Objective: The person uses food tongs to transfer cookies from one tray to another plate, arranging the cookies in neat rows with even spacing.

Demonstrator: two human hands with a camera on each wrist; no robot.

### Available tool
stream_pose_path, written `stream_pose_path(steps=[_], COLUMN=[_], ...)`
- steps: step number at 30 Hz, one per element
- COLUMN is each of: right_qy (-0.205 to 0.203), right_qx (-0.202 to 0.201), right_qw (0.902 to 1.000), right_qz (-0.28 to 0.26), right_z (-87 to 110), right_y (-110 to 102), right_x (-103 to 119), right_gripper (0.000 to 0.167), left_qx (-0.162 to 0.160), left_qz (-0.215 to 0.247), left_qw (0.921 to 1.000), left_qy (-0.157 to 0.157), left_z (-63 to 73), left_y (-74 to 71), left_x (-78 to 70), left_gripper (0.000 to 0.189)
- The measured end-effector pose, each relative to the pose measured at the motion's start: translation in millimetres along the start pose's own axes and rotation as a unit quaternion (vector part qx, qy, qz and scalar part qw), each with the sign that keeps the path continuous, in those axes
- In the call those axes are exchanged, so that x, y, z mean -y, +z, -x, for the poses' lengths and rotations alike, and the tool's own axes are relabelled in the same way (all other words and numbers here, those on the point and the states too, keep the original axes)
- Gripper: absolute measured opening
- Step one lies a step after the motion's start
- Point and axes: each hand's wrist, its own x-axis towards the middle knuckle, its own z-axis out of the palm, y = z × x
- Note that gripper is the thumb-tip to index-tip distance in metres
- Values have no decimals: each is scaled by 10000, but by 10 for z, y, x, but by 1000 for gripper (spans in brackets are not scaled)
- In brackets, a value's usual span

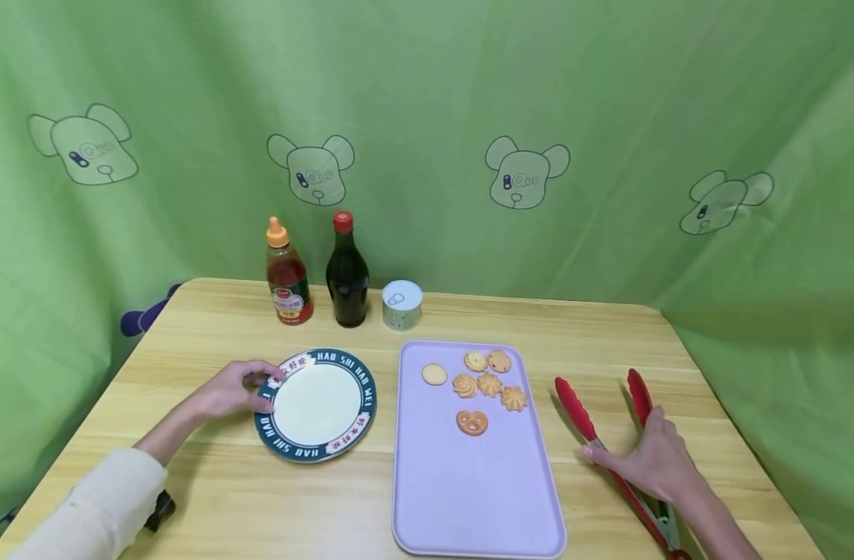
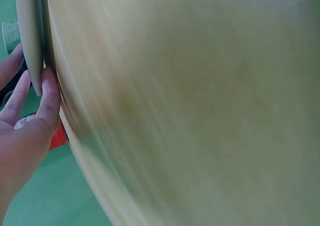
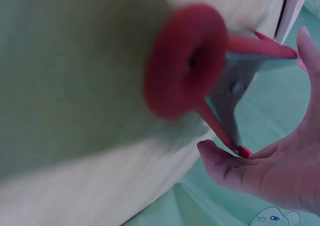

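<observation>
While the left hand (image 1: 232,389) pinches the left edge of a round white plate with a dark-green lettered rim (image 1: 318,404), the right hand (image 1: 656,460) spans a pair of red-and-metal tongs (image 1: 576,408), thumb on one arm, fingers at the other. Whether the plate rests flat on the pale wooden table (image 1: 315,505) I cannot tell. Held at one side only, it could tip or slip if lifted; the tongs, arms spread wide, could twist under an uneven squeeze. Between plate and tongs lies a lilac rectangular tray (image 1: 469,498), its raised rim an obstacle, with golden-brown cookies (image 1: 489,384) grouped toward its far end. Beyond the plate stand an orange-capped red sauce bottle (image 1: 289,272), a red-capped dark bottle (image 1: 347,272) and a short round tin (image 1: 402,313), which a careless push could topple.
</observation>
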Motion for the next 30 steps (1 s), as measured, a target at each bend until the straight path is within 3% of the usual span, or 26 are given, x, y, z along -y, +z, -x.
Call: stream_pose_path(steps=[10,22,26,30], right_qy=[569,512,557,612], right_qx=[212,61,-146,-379], right_qw=[9981,9974,9954,9945], right_qz=[-28,-500,-760,-766], right_z=[79,97,92,74], right_y=[72,116,117,78], right_x=[-3,-24,-20,13], right_gripper=[143,112,96,92], left_qx=[-76,-165,-197,-232], left_qz=[-102,-113,-98,-97], left_qw=[9996,9985,9983,9977], left_qy=[-241,-510,-540,-624], left_z=[-13,-16,-19,-25], left_y=[35,59,62,66], left_x=[-9,-13,-25,-47], left_gripper=[48,50,50,49])
